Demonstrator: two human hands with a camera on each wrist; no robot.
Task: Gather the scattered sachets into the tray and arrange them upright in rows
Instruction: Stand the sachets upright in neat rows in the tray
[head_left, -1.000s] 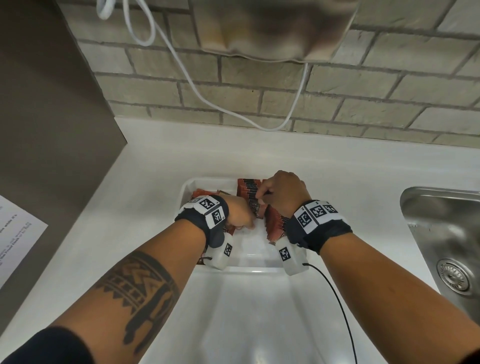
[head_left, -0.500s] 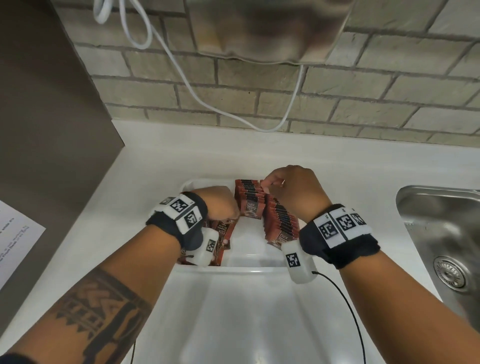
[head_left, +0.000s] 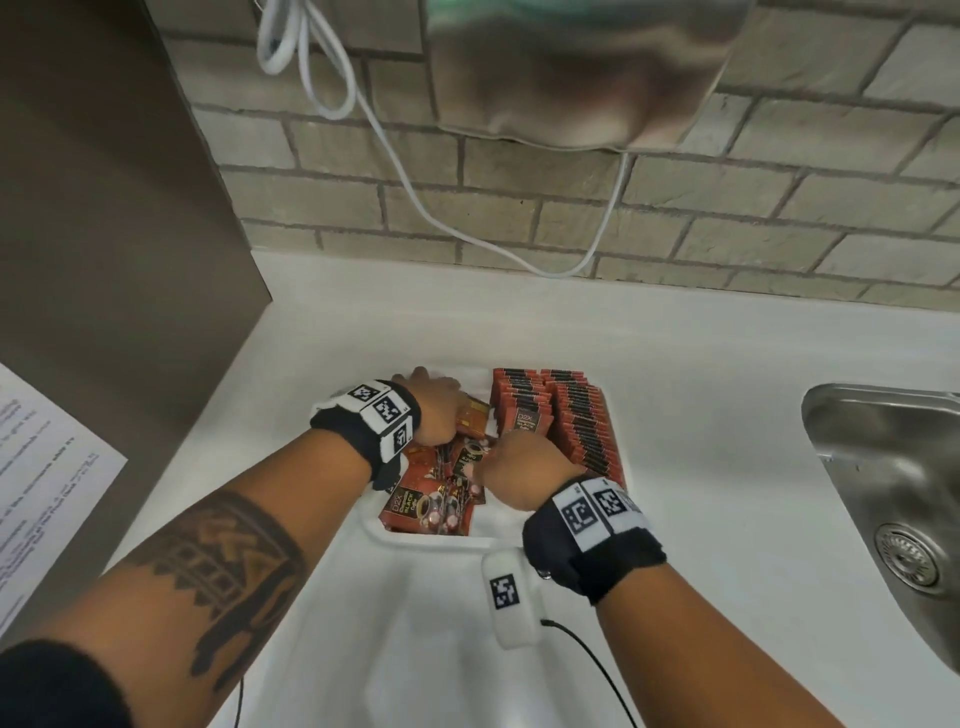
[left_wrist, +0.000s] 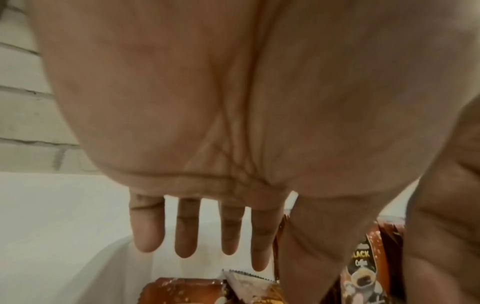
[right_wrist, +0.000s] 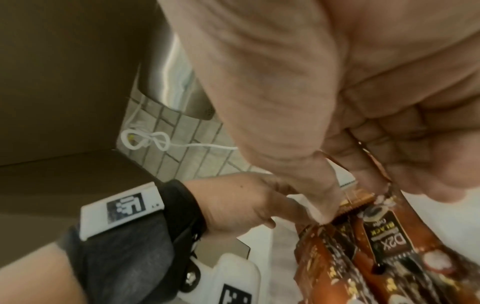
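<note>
White tray (head_left: 621, 470) sits on the white worktop (head_left: 701, 415), near the brick wall; steel sink (head_left: 893, 493) well apart to its right; printed sheet (head_left: 47, 483) on the brown panel at far left.

Sachets: two upright rows (head_left: 571, 415) stand packed along the tray's right side and far end; a loose heap of sachets (head_left: 431, 499) lies flat and overlapping in the near-left part of the tray — labels read "D2X" and "BLACK".

Left hand (head_left: 436, 410): reaches into the tray's far-left area, above the loose heap; in the left wrist view its fingers (left_wrist: 187, 230) hang straight and spread, gripping nothing, with sachets just below the fingertips; contact cannot be told.

Right hand (head_left: 519, 467): sits over the middle of the tray, just beside the upright rows; in the right wrist view thumb and curled fingers (right_wrist: 405, 156) pinch the serrated top edge of a sachet (right_wrist: 374, 236) — several reddish-brown sachets hang or lie directly under it; how many are pinched cannot be told.

Both wrists carry black bands with marker tags.
</note>
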